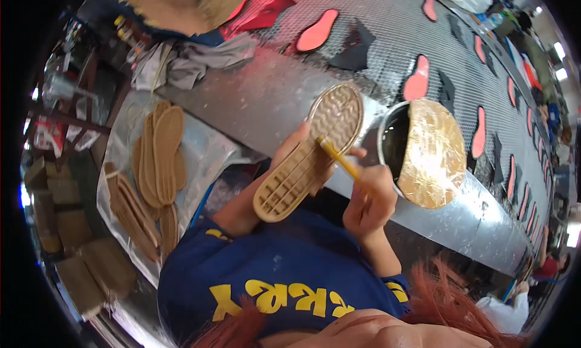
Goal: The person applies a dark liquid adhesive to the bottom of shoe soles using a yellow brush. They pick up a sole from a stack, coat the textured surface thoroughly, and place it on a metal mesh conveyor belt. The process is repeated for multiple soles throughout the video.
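Observation:
My left hand (294, 143) holds up a tan shoe sole (284, 190), its fingers wrapped round the edges. The sole is tilted, with a wavy hollow in the forefoot and a ribbed grid at the heel. My right hand (370, 200) is closed on a thin yellow brush (342, 157). Its tip meets the middle of the sole; the bristles are too small to make out. Just right of that hand stands a round metal pot (381, 143) with a dark inside. A shiny tan, tape-covered lid (434, 154) hides its right part.
Several tan soles (167, 151) lie stacked on a plastic-covered surface (203, 143) at the left. A grey cloth (206, 60) rests at the metal table's (233, 100) far left. Pink insole-shaped pieces (318, 32) and dark scraps (356, 48) lie on a mesh conveyor (387, 30). Cardboard boxes (100, 269) stand lower left.

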Action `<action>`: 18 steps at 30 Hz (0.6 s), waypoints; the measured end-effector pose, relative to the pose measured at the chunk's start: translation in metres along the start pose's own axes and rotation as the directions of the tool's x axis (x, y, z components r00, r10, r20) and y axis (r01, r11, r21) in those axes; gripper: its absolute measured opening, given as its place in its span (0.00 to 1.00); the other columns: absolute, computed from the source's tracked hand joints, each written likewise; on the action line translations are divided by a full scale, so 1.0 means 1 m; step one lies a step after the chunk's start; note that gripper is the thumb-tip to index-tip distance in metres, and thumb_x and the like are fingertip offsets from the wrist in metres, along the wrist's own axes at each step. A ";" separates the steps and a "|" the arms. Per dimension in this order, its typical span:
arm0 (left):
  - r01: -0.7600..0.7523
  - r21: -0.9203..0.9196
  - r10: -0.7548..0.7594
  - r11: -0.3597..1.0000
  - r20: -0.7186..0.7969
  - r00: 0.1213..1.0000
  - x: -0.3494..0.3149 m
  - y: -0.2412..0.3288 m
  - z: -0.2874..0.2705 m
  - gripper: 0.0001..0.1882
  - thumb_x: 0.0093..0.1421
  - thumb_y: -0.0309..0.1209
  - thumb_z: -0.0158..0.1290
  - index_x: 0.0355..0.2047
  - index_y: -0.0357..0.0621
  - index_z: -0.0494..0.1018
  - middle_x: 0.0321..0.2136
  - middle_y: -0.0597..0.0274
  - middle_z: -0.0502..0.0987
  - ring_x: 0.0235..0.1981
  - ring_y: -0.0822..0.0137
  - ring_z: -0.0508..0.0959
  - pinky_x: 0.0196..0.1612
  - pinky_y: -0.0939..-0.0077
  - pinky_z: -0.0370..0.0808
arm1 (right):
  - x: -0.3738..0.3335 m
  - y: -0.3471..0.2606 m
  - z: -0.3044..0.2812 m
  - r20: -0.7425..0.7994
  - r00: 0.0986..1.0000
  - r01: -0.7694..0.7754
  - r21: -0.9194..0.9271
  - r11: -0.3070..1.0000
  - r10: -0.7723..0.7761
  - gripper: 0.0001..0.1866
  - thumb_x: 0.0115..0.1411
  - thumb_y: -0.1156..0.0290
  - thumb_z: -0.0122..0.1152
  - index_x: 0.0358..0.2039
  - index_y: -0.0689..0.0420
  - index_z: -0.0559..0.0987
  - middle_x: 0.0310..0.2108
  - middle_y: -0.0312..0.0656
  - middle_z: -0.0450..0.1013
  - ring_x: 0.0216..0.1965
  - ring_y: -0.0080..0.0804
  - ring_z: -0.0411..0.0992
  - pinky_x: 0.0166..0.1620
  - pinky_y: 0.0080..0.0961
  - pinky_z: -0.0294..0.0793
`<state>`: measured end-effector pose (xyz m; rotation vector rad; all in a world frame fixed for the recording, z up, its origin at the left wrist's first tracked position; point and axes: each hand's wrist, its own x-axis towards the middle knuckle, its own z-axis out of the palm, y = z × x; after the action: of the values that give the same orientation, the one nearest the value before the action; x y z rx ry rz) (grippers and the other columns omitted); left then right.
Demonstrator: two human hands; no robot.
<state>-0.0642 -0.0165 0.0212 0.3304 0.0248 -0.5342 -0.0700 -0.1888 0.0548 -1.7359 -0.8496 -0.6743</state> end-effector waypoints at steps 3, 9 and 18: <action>-0.017 -0.178 0.035 0.984 0.100 0.994 0.018 0.003 -0.007 0.37 0.64 0.56 0.32 0.64 0.40 0.49 0.56 0.20 0.55 0.15 0.63 0.75 0.15 0.75 0.77 | -0.015 -0.024 0.015 0.023 1.000 -0.024 0.341 0.940 0.017 0.13 0.55 0.85 0.48 0.41 0.60 0.63 0.21 0.42 0.66 0.21 0.31 0.61 0.27 0.29 0.62; -0.121 -0.092 0.129 0.988 0.087 0.988 0.024 -0.002 -0.024 0.34 0.65 0.53 0.32 0.64 0.44 0.48 0.55 0.20 0.56 0.17 0.64 0.77 0.15 0.78 0.78 | -0.018 -0.013 0.015 0.008 0.933 -0.309 0.527 0.792 0.360 0.09 0.64 0.73 0.48 0.42 0.57 0.61 0.24 0.39 0.62 0.22 0.26 0.58 0.28 0.26 0.60; -0.154 -0.026 0.155 0.988 0.041 0.987 0.023 -0.004 -0.025 0.36 0.64 0.55 0.32 0.62 0.41 0.52 0.52 0.24 0.62 0.15 0.65 0.77 0.14 0.77 0.77 | -0.020 -0.014 0.019 0.014 0.949 -0.270 0.551 0.790 0.314 0.09 0.65 0.70 0.48 0.40 0.57 0.60 0.21 0.38 0.61 0.22 0.25 0.57 0.31 0.26 0.60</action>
<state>-0.0444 -0.0233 -0.0067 0.2959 -0.0357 -0.3868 -0.0925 -0.1724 0.0409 -1.2648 -0.6170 -0.2464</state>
